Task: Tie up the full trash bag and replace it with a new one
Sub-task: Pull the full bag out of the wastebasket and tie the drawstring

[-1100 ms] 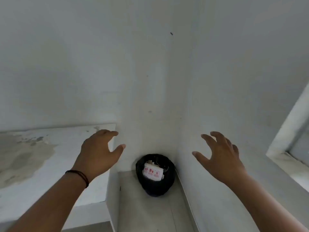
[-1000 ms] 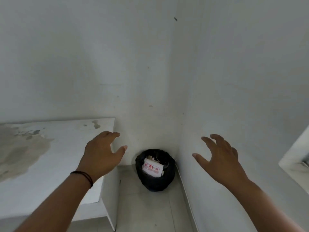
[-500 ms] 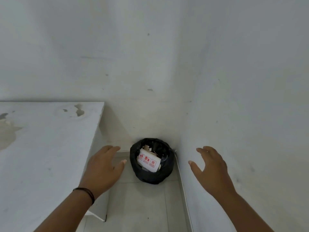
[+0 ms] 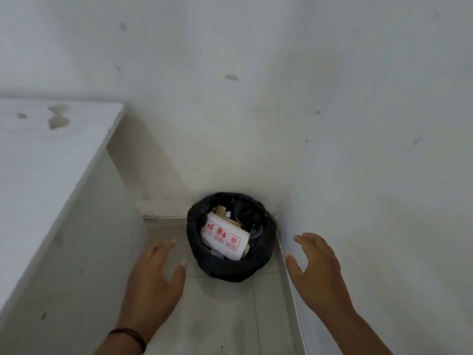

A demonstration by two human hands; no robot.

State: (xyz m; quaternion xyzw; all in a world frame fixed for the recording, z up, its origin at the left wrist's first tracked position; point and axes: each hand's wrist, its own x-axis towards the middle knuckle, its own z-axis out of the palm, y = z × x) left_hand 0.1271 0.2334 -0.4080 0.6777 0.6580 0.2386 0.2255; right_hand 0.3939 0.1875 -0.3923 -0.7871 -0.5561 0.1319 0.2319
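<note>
White walls (image 4: pixel 332 98) meet in a corner ahead of both hands, their paint marked with small dark scuffs. Pale floor tiles (image 4: pixel 230 316) run beneath the hands toward that corner.

Beyond the fingertips and between the two hands stands a small round bin lined with a black trash bag (image 4: pixel 225 270), tucked into the corner close to both walls. The bag's mouth lies open, folded over the rim. Inside it, rubbish is heaped to near the top: a white carton (image 4: pixel 225 238) with three red square symbols lies uppermost, tilted, with scraps of paper and dark bits behind it.

The left hand (image 4: pixel 153 280) hovers low over the floor just to the near-left of the bin, palm turned inward, fingers straight and relaxed, thumb spread, holding nothing. A dark band (image 4: pixel 128 336) circles its wrist. The right hand (image 4: pixel 317 270) hovers to the bin's right, in front of the side wall, fingers loosely spread, thumb pointing toward the bag, also holding nothing. Neither hand touches the bag.

Outward of the left hand, a white counter (image 4: pixel 38 155) with a stained top stands against the back wall, its side panel dropping to the floor. A thin pale strip (image 4: pixel 289 290) runs along the wall's foot under the right hand.
</note>
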